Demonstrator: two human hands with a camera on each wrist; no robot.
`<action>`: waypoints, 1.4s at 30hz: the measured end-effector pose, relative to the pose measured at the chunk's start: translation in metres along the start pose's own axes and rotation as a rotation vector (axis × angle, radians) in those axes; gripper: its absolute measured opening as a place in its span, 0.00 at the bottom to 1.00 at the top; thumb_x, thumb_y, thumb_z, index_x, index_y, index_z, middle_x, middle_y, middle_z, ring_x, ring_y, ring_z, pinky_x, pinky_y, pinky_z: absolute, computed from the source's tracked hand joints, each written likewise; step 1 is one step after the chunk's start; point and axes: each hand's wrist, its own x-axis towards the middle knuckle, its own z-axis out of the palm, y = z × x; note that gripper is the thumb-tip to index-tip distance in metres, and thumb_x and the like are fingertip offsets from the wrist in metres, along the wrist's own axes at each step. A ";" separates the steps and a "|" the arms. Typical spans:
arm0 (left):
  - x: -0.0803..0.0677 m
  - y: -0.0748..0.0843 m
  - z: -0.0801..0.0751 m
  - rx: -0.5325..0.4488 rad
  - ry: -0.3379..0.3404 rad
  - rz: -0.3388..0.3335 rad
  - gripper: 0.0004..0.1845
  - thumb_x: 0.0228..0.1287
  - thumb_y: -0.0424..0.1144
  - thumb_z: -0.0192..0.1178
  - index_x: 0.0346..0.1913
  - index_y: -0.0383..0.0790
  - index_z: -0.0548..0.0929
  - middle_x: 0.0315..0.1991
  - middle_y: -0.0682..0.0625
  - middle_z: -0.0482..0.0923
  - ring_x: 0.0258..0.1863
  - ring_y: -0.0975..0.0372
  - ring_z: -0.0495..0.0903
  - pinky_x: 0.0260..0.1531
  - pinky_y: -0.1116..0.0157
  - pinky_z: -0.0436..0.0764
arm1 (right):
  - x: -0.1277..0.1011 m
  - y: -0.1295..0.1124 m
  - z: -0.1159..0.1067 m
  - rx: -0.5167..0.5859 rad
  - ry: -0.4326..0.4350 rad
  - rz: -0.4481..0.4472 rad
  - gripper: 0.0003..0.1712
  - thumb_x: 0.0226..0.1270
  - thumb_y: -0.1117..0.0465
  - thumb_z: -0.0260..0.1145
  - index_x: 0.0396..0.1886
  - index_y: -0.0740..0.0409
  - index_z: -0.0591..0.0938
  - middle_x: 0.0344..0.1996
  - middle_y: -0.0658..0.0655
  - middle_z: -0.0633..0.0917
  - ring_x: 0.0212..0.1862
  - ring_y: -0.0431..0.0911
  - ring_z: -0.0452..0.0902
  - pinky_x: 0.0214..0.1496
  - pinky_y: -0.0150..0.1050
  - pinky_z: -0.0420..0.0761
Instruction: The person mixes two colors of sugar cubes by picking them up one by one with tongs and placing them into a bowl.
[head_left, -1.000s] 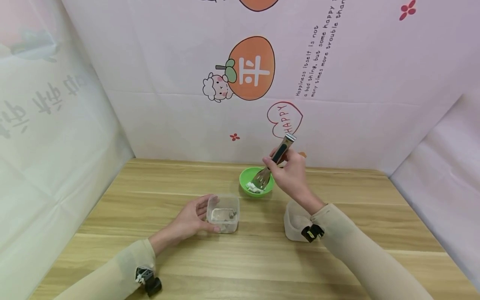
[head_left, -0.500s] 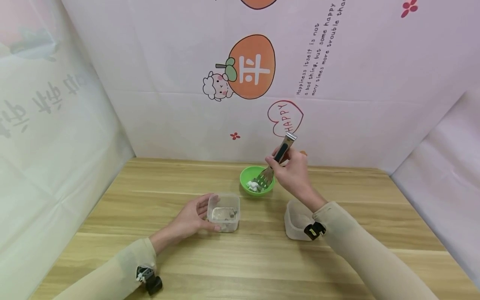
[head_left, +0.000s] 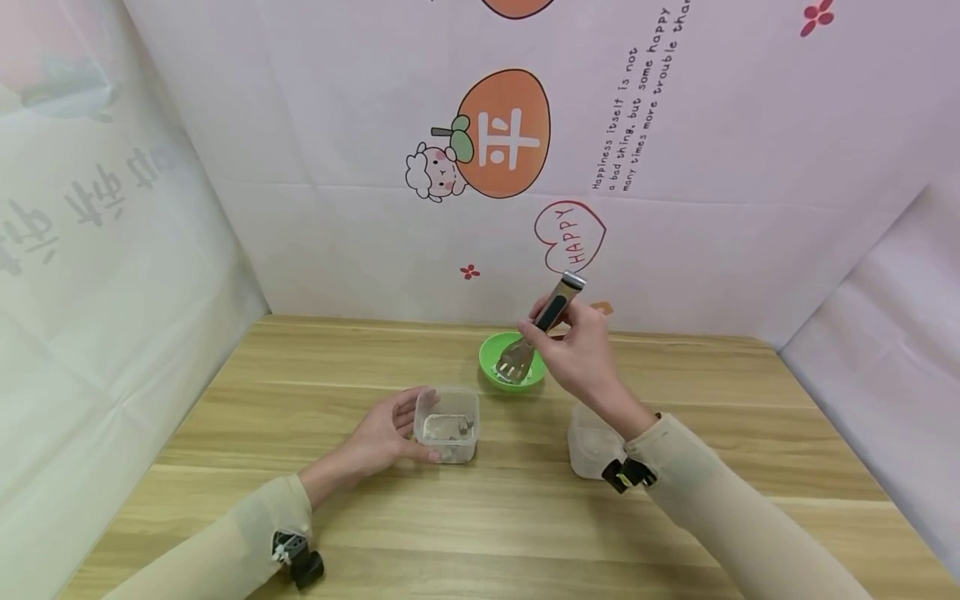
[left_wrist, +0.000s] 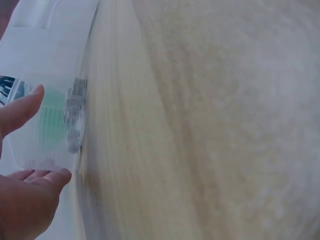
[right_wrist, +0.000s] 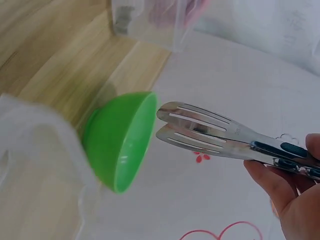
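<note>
My left hand (head_left: 381,437) holds the near-left container (head_left: 454,452), a clear square plastic box, with the thumb on one side and the fingers on another. Several small grey pieces (left_wrist: 73,116) lie on its bottom. My right hand (head_left: 581,350) grips metal tongs (head_left: 553,308) with slotted ends and dark handle inlays. Those ends point down over a green bowl (head_left: 490,351) and hide most of the small white pieces inside it. In the right wrist view, the tong tips (right_wrist: 170,111) stand slightly apart beside the bowl's rim, with nothing visible between them.
A second clear plastic container (head_left: 587,450) stands on the wooden table (head_left: 517,517) beneath my right forearm, which partly covers it. Behind the bowl rises a printed white backdrop (head_left: 360,250), and a cloth wall (head_left: 150,275) borders the left side.
The tongs first shifted slightly right, then swung back left and lower over the bowl, covering white pieces that showed earlier. My left hand and its container have stayed in place.
</note>
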 end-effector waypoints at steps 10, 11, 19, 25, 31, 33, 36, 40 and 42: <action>0.001 -0.003 -0.002 0.001 -0.022 0.010 0.56 0.48 0.25 0.82 0.79 0.28 0.61 0.77 0.34 0.65 0.76 0.41 0.64 0.76 0.51 0.66 | -0.010 -0.029 0.019 0.168 -0.089 -0.085 0.08 0.67 0.71 0.75 0.39 0.62 0.82 0.33 0.56 0.86 0.36 0.47 0.86 0.32 0.40 0.92; 0.001 -0.003 -0.002 -0.001 -0.024 0.009 0.56 0.48 0.25 0.82 0.79 0.28 0.61 0.77 0.34 0.65 0.76 0.41 0.64 0.76 0.50 0.66 | -0.011 -0.031 0.021 0.185 -0.099 -0.088 0.08 0.66 0.72 0.75 0.39 0.62 0.82 0.33 0.56 0.85 0.36 0.47 0.86 0.32 0.41 0.92; 0.001 -0.003 -0.003 -0.010 -0.030 0.002 0.55 0.50 0.26 0.82 0.80 0.29 0.61 0.78 0.34 0.63 0.76 0.40 0.65 0.76 0.49 0.67 | -0.023 -0.031 0.043 0.222 -0.184 -0.061 0.09 0.65 0.72 0.75 0.39 0.63 0.83 0.34 0.55 0.86 0.34 0.46 0.85 0.32 0.41 0.92; 0.001 -0.003 -0.002 0.006 -0.020 0.001 0.55 0.49 0.26 0.82 0.80 0.29 0.62 0.78 0.34 0.64 0.75 0.41 0.65 0.75 0.50 0.68 | -0.028 -0.022 0.056 0.224 -0.233 -0.049 0.09 0.66 0.71 0.75 0.38 0.62 0.82 0.34 0.54 0.85 0.34 0.46 0.83 0.33 0.41 0.92; 0.001 -0.003 -0.002 0.013 -0.011 0.001 0.55 0.49 0.26 0.82 0.79 0.30 0.63 0.78 0.35 0.64 0.76 0.41 0.65 0.75 0.50 0.68 | -0.032 -0.011 0.066 0.180 -0.247 -0.035 0.09 0.66 0.70 0.76 0.39 0.61 0.82 0.34 0.53 0.84 0.32 0.45 0.80 0.30 0.38 0.89; 0.001 -0.003 -0.002 0.017 -0.012 0.003 0.55 0.49 0.27 0.82 0.79 0.30 0.63 0.78 0.35 0.64 0.76 0.41 0.65 0.75 0.50 0.67 | -0.033 -0.008 0.068 0.174 -0.246 -0.024 0.09 0.67 0.70 0.76 0.40 0.62 0.82 0.34 0.53 0.84 0.33 0.45 0.81 0.31 0.38 0.90; 0.001 -0.002 -0.003 0.019 -0.015 0.007 0.55 0.49 0.27 0.83 0.79 0.29 0.62 0.78 0.35 0.64 0.76 0.41 0.65 0.76 0.49 0.66 | -0.034 -0.003 0.071 0.159 -0.248 -0.012 0.09 0.67 0.70 0.75 0.40 0.63 0.82 0.34 0.53 0.84 0.33 0.45 0.82 0.31 0.38 0.90; 0.001 -0.003 -0.003 0.022 -0.019 0.014 0.55 0.49 0.26 0.82 0.79 0.29 0.62 0.78 0.35 0.64 0.76 0.41 0.65 0.76 0.49 0.66 | -0.034 0.001 0.074 0.142 -0.255 -0.014 0.08 0.67 0.69 0.75 0.40 0.62 0.82 0.34 0.52 0.85 0.33 0.44 0.82 0.31 0.37 0.90; 0.001 -0.003 -0.003 0.026 -0.021 0.019 0.55 0.49 0.27 0.82 0.79 0.29 0.62 0.78 0.35 0.63 0.76 0.41 0.65 0.76 0.49 0.66 | -0.034 0.002 0.074 0.135 -0.258 -0.024 0.08 0.67 0.69 0.76 0.39 0.61 0.83 0.34 0.51 0.85 0.33 0.44 0.81 0.31 0.36 0.88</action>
